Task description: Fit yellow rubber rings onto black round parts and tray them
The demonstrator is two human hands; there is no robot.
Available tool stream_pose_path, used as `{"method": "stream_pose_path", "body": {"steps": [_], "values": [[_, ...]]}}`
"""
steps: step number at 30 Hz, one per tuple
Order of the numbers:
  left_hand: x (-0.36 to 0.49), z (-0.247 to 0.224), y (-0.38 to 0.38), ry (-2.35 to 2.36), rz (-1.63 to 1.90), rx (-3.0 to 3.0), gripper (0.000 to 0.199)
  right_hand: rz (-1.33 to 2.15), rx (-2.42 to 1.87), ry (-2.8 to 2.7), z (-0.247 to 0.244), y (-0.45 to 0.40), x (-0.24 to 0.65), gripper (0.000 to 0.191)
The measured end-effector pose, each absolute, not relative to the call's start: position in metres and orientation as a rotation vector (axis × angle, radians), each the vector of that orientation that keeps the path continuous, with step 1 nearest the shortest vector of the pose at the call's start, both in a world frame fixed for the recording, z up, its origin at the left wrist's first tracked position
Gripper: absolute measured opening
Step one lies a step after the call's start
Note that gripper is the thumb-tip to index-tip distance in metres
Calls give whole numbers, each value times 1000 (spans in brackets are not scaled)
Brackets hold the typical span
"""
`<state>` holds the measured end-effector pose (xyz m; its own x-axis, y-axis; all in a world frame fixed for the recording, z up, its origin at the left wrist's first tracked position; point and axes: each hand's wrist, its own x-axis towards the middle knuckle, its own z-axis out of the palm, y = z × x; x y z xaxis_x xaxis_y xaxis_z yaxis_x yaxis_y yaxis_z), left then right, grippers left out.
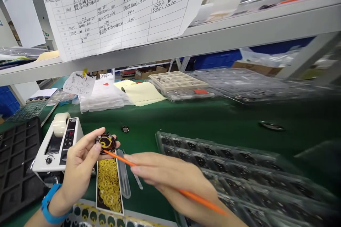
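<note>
Green worktop, hands gripping dark disc and orange stick, yellow rings, tape dispenser beside

left hand: round disc | right hand: orange stick, tip at disc | box: yellow rings

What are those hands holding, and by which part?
The left hand holds a round disc by its edge; the right hand, an orange stick behind its tip.
</note>
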<state>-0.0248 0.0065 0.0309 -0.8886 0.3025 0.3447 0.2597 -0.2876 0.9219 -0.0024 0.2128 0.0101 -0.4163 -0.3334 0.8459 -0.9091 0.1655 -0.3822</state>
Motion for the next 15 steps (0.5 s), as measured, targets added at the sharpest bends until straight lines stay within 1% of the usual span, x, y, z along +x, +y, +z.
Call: {"method": "stream_pose_path", "body": {"steps": [2,4,6,7,8,10,13,15], "values": [[-25,32,7,1853,2415,665,26,924,1260,-1858,6,214,-3,37],[-26,33,8,1834,2440,589,26,660,1255,-1847,3,214,-3,28],[-28,34,11,1801,2466,534,26,530,1222,-1813,3,214,-2,27],[-28,34,12,1779,2478,524,27,519,1189,-1809,4,213,-1,26],[-28,34,14,1758,2485,525,29,538,1154,-1813,5,213,0,24],[-27,33,17,1733,2492,541,32,685,1032,-1812,7,210,4,23],[-23,31,22,1749,2479,564,35,981,841,-1721,8,203,6,26],[-21,29,27,1769,2465,567,36,1081,779,-1657,6,196,5,27]]}}
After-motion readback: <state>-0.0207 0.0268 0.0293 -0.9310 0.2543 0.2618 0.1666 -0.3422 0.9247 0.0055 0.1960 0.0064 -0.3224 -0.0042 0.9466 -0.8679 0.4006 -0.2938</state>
